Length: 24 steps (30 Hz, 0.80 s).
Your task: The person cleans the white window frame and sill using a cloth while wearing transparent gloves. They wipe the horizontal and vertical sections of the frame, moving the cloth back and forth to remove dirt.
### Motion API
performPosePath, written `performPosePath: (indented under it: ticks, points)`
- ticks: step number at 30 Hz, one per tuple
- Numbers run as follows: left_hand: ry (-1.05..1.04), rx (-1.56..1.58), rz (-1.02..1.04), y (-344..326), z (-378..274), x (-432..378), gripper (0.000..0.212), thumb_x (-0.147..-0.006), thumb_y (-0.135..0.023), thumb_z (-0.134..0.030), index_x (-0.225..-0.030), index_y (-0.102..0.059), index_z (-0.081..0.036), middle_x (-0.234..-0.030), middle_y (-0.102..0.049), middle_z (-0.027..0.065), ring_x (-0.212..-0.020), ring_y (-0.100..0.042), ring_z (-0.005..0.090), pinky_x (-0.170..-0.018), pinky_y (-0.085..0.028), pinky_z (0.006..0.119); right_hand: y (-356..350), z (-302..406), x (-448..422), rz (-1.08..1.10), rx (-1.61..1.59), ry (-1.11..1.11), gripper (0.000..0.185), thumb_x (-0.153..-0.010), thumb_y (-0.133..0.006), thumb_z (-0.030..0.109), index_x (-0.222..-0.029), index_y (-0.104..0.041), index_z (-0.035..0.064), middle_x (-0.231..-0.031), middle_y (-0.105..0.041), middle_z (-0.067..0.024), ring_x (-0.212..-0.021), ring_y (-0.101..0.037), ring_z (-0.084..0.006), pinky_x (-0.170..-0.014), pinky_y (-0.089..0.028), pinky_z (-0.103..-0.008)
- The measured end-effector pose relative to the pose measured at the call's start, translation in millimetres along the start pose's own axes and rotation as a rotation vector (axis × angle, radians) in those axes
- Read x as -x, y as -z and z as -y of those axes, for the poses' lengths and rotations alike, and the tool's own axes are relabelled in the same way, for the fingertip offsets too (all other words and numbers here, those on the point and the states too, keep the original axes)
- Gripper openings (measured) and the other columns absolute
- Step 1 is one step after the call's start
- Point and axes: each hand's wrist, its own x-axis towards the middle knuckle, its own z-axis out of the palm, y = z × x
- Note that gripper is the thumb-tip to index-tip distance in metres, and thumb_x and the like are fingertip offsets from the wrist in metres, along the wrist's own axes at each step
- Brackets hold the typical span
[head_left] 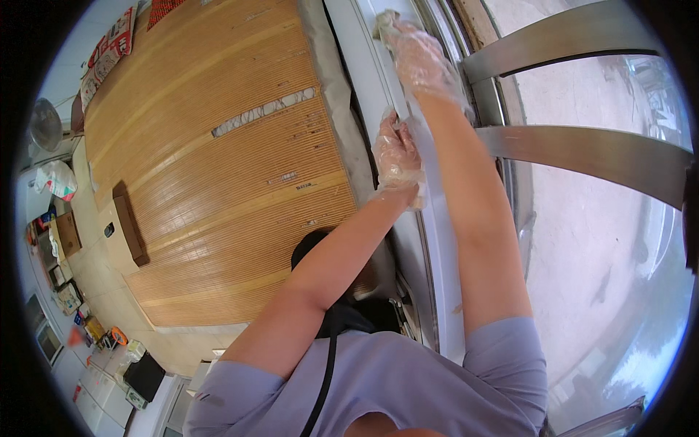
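Note:
Both of my hands wear clear plastic disposable gloves. At the far part of the white window sill (pixel 442 273), my right hand (pixel 423 57) presses a greyish cloth (pixel 386 23) against the surface, close to the window frame's track. My left hand (pixel 397 150) is nearer to me, at the sill's inner edge beside the bed. Its fingers point away from me and look bent; the glove's folds and glare hide whether they close on anything.
Left of the sill lies a bed with a bamboo mat (pixel 246 164) and a grey fabric edge (pixel 333 82). Curved metal bars (pixel 590 158) cross the window at right. A cardboard box (pixel 123 232) stands past the bed's far side, with a red-patterned pillow (pixel 112 49) at its upper corner.

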Motion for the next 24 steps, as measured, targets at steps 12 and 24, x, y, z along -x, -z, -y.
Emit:
performPosePath:
  ticks: [12,24]
  points:
    - [-0.031,-0.355,-0.012,12.5,-22.7,1.9,0.022,-0.095,-0.044,-0.021,-0.105,-0.052,-0.003,-0.085,-0.064,0.021,-0.079,-0.062,0.0398,-0.071,-0.049,0.046,131.6,53.7,255.6,0.131,-0.713,-0.572,0.029,-0.084,-0.055,0.006,-0.112,-0.062,0.0082,-0.109,-0.062,-0.014,-0.096,-0.062,-0.0322,-0.08,-0.052,-0.0391]
    - [0.181,-0.698,0.289,34.4,-70.5,83.1,0.031,-0.097,-0.047,-0.027,-0.12,-0.048,-0.006,-0.098,-0.066,0.0168,-0.095,-0.064,0.0283,-0.077,-0.051,0.039,289.9,103.8,574.4,0.15,-0.398,-0.38,0.036,-0.073,-0.056,-0.004,-0.107,-0.064,0.0089,-0.122,-0.055,-0.0166,-0.109,-0.054,-0.0401,-0.091,-0.048,-0.0466]
